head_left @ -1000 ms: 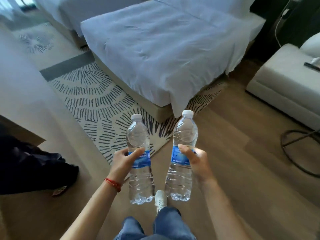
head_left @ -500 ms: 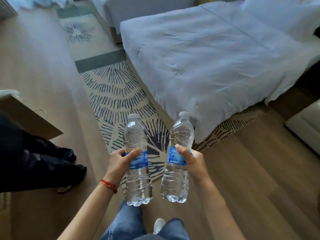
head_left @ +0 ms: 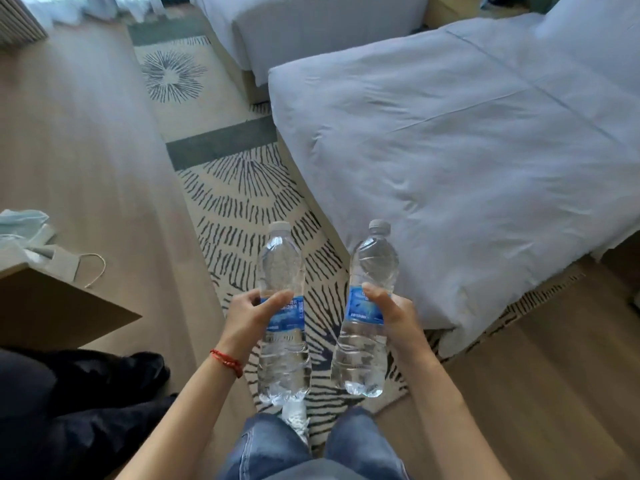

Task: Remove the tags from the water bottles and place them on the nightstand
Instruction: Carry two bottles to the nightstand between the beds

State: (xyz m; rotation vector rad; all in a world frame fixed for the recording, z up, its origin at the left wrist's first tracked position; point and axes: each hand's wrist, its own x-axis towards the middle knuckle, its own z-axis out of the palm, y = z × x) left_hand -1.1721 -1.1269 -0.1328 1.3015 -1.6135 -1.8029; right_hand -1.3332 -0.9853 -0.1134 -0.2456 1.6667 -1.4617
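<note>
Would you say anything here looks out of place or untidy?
Mostly tidy, but face masks lie loose on the wooden surface's corner at left, one ear loop dangling over its edge. Both water bottles look intact and capped.

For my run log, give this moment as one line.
left hand: grips left bottle | right hand: grips right bottle | labels: on

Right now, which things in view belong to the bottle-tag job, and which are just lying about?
Job:
- left hand gripping the left water bottle
- right hand gripping the right water bottle
- blue labels still on both
No nightstand shows.

Lying about:
- bed
- patterned rug
- face masks on a brown surface at left
</note>
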